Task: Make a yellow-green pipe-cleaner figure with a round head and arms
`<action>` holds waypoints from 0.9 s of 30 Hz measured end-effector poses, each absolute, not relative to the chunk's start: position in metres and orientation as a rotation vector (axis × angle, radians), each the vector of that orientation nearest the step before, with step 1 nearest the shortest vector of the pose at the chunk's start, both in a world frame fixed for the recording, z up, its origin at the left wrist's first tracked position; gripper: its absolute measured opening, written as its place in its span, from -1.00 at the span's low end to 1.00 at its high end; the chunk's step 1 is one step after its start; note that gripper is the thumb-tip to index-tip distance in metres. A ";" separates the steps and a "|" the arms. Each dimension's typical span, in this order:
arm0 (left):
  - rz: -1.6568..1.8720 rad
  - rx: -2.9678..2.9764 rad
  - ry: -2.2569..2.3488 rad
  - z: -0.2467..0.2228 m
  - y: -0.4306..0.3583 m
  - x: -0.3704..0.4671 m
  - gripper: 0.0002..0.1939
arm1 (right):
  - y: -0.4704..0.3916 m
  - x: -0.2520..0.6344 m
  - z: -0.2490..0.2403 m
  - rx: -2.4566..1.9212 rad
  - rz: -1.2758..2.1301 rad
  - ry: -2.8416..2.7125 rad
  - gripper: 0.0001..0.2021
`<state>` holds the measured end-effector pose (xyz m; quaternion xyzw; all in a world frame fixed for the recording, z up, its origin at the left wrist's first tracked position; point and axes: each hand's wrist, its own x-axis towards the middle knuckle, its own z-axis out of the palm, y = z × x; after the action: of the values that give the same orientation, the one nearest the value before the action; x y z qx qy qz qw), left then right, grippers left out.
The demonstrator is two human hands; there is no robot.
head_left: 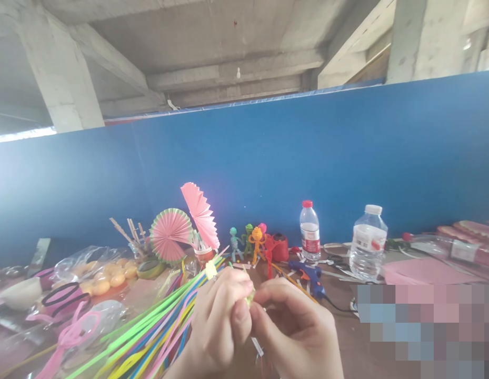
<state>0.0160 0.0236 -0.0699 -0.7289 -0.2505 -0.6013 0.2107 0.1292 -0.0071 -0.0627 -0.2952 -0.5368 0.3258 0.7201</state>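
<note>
I see the left hand [222, 315] and right hand [299, 326] pinching a small yellowish piece [250, 297], bright strips [149, 316] lying at left.

yellowish piece [250, 297], blue partition [291, 152]

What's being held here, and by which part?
The left hand and right hand hold a small yellowish piece; the exact part held cannot be told.
</note>
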 end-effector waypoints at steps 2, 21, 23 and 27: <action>-1.642 -2.055 -0.685 -0.070 0.023 0.016 -0.82 | -0.007 0.130 -0.062 -0.658 0.667 -1.220 -0.92; -1.487 -2.154 -0.815 -0.065 0.020 0.019 -0.84 | 0.003 0.139 -0.063 -0.444 0.281 -1.465 -0.83; -1.523 -2.169 -0.825 -0.065 0.020 0.020 -0.83 | 0.002 0.139 -0.061 -0.524 0.494 -1.436 -0.89; -1.755 -2.101 -0.831 -0.068 0.021 0.023 -0.82 | -0.001 0.143 -0.054 -0.630 1.042 -1.241 -0.91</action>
<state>0.0233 0.0208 -0.0684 -0.7271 -0.2877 -0.6074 0.1400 0.1430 -0.0008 -0.0536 -0.2769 -0.5453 0.4576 0.6454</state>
